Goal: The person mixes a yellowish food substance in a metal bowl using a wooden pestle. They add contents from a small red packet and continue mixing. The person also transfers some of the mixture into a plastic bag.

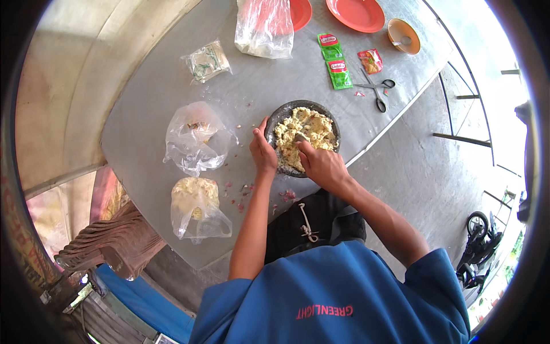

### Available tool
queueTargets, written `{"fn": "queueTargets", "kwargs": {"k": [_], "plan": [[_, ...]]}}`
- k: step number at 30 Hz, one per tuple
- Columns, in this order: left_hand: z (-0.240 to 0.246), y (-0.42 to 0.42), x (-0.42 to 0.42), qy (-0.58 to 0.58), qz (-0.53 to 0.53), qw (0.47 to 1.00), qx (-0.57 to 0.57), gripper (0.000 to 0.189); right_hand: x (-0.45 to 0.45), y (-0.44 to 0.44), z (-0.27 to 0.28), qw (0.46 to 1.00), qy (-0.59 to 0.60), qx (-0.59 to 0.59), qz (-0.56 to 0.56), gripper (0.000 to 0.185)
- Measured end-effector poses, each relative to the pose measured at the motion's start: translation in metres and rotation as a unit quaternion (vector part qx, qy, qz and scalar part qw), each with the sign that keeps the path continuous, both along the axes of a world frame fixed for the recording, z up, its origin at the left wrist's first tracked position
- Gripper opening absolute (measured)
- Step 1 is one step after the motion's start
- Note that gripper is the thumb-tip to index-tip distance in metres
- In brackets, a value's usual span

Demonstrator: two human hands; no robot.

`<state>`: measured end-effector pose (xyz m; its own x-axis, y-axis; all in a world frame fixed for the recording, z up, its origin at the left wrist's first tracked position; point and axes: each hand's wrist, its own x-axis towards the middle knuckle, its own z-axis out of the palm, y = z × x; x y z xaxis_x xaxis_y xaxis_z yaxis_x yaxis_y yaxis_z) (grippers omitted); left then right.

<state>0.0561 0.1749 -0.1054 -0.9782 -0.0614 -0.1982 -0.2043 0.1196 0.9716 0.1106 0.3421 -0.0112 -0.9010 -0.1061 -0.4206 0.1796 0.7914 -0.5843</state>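
A round dark stone mortar [270,136] stands on the grey-covered table before me, filled with a lumpy, pale yellow mash [320,124]. My left hand [264,150] lies flat along the mortar's left outer side, steadying its rim, with the thumb upright. Over the mortar's lower right side my right hand [325,167] is closed around a stone pestle [300,138]; only the pestle's dark end shows past my fingers, and the rest is hidden by hand and mash.
Left of the mortar lie an open clear plastic bag [197,137], a tied bag of pale food [195,198] and a wrapped packet [209,61]. Beyond are scissors [375,87], green sachets [339,74], a red sachet [370,61], an orange bowl [411,32] and a red plate [359,15].
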Motion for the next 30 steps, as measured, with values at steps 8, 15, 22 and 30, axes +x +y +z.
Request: {"fn": "queueTargets", "kwargs": {"k": [8, 15, 22, 30], "plan": [[0.008, 0.002, 0.001, 0.012, 0.018, 0.998, -0.056, 0.068, 0.012, 0.006, -0.003, 0.999, 0.007, -0.028, -0.025, 0.025], [-0.001, -0.001, 0.016, 0.034, 0.046, 0.993, -0.104, 0.048, -0.016, 0.040, 0.018, 0.994, 0.060, -0.058, -0.069, 0.026], [0.011, -0.017, 0.063, 0.034, -0.020, 0.979, -0.201, 0.040, 0.003, 0.023, -0.014, 0.997, 0.015, -0.064, -0.034, 0.025], [0.025, -0.008, 0.077, 0.011, -0.025, 0.972, -0.234, 0.036, -0.003, 0.025, -0.015, 0.987, 0.157, -0.006, -0.047, 0.025]]}}
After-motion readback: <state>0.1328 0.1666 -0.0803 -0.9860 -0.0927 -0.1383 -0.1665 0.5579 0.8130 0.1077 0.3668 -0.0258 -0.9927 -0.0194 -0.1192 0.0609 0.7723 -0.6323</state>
